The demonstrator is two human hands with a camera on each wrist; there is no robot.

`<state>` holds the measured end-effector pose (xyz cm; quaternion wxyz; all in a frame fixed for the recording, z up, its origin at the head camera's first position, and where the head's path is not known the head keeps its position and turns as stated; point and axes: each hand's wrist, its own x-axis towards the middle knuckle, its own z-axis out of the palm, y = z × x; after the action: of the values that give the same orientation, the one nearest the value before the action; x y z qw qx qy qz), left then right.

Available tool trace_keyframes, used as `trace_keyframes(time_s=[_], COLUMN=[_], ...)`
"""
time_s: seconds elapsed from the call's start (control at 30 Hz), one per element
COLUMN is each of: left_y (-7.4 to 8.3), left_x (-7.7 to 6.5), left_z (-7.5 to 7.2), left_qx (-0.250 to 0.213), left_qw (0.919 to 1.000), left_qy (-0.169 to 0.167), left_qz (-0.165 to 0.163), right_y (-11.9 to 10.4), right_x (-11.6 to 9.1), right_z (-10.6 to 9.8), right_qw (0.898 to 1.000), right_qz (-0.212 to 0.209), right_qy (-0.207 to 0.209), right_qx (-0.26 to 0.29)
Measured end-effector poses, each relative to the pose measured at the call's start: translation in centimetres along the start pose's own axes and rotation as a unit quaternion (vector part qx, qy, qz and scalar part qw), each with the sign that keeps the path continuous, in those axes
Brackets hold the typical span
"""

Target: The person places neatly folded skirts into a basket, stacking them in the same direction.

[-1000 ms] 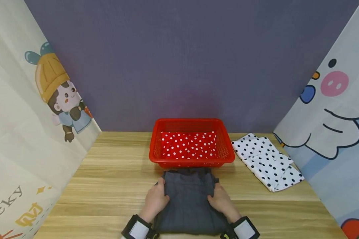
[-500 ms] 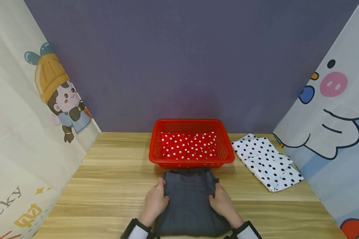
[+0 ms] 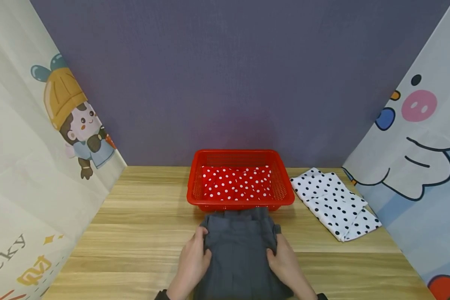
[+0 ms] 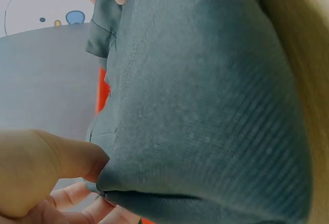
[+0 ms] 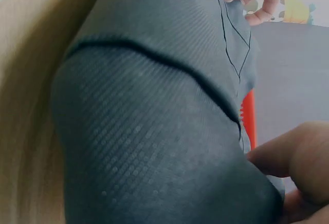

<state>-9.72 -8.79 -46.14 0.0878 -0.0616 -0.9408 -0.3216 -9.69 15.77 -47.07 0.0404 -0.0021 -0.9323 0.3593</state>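
Observation:
A folded dark grey garment [image 3: 236, 254] lies between both hands in the head view, its far edge overlapping the front of a red plastic basket [image 3: 240, 203]. My left hand [image 3: 192, 258] pinches the garment's left side, thumb on top and fingers beneath. On the opposite side, my right hand [image 3: 286, 262] grips it in the same way. In the left wrist view the left thumb [image 4: 61, 157] presses at the fold's corner. The right wrist view shows the cloth bulging in layers, with the right hand [image 5: 298, 162] at its edge. Inside the basket sits a folded red cloth [image 3: 236, 183] with white dots.
To the right of the basket, a folded white cloth [image 3: 333, 204] with black dots lies on the wooden table [image 3: 135, 233]. A grey-purple wall [image 3: 228, 83] stands behind the basket. Printed cartoon curtains [image 3: 22, 166] hang on both sides.
Both hands have shifted slightly, with the garment rising and moving forward so its far edge now covers part of the basket's front. The basket and dotted cloths stay put.

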Motion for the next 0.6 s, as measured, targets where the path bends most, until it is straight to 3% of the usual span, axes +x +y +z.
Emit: trace_keyframes(time_s=[0.2, 0.37, 0.6], left_y=[1.0, 2.0, 2.9], left_x=[-0.8, -1.4, -0.5], left_z=[-0.8, -1.8, -3.3], left_qx=[0.002, 0.001, -0.008], left_qw=[0.9999, 0.9994, 0.9975], left_qy=[-0.001, 0.033, 0.064], left_qz=[-0.014, 0.006, 0.028], right_y=[-0.6, -1.6, -3.0], right_x=[-1.3, -1.9, -1.1], right_z=[-0.9, -2.0, -3.3], right_qw=[1.0, 0.999, 0.997], right_qz=[-0.001, -0.002, -0.033], right_qy=[0.02, 0.033, 0.064], right_qx=[-0.009, -0.015, -0.026])
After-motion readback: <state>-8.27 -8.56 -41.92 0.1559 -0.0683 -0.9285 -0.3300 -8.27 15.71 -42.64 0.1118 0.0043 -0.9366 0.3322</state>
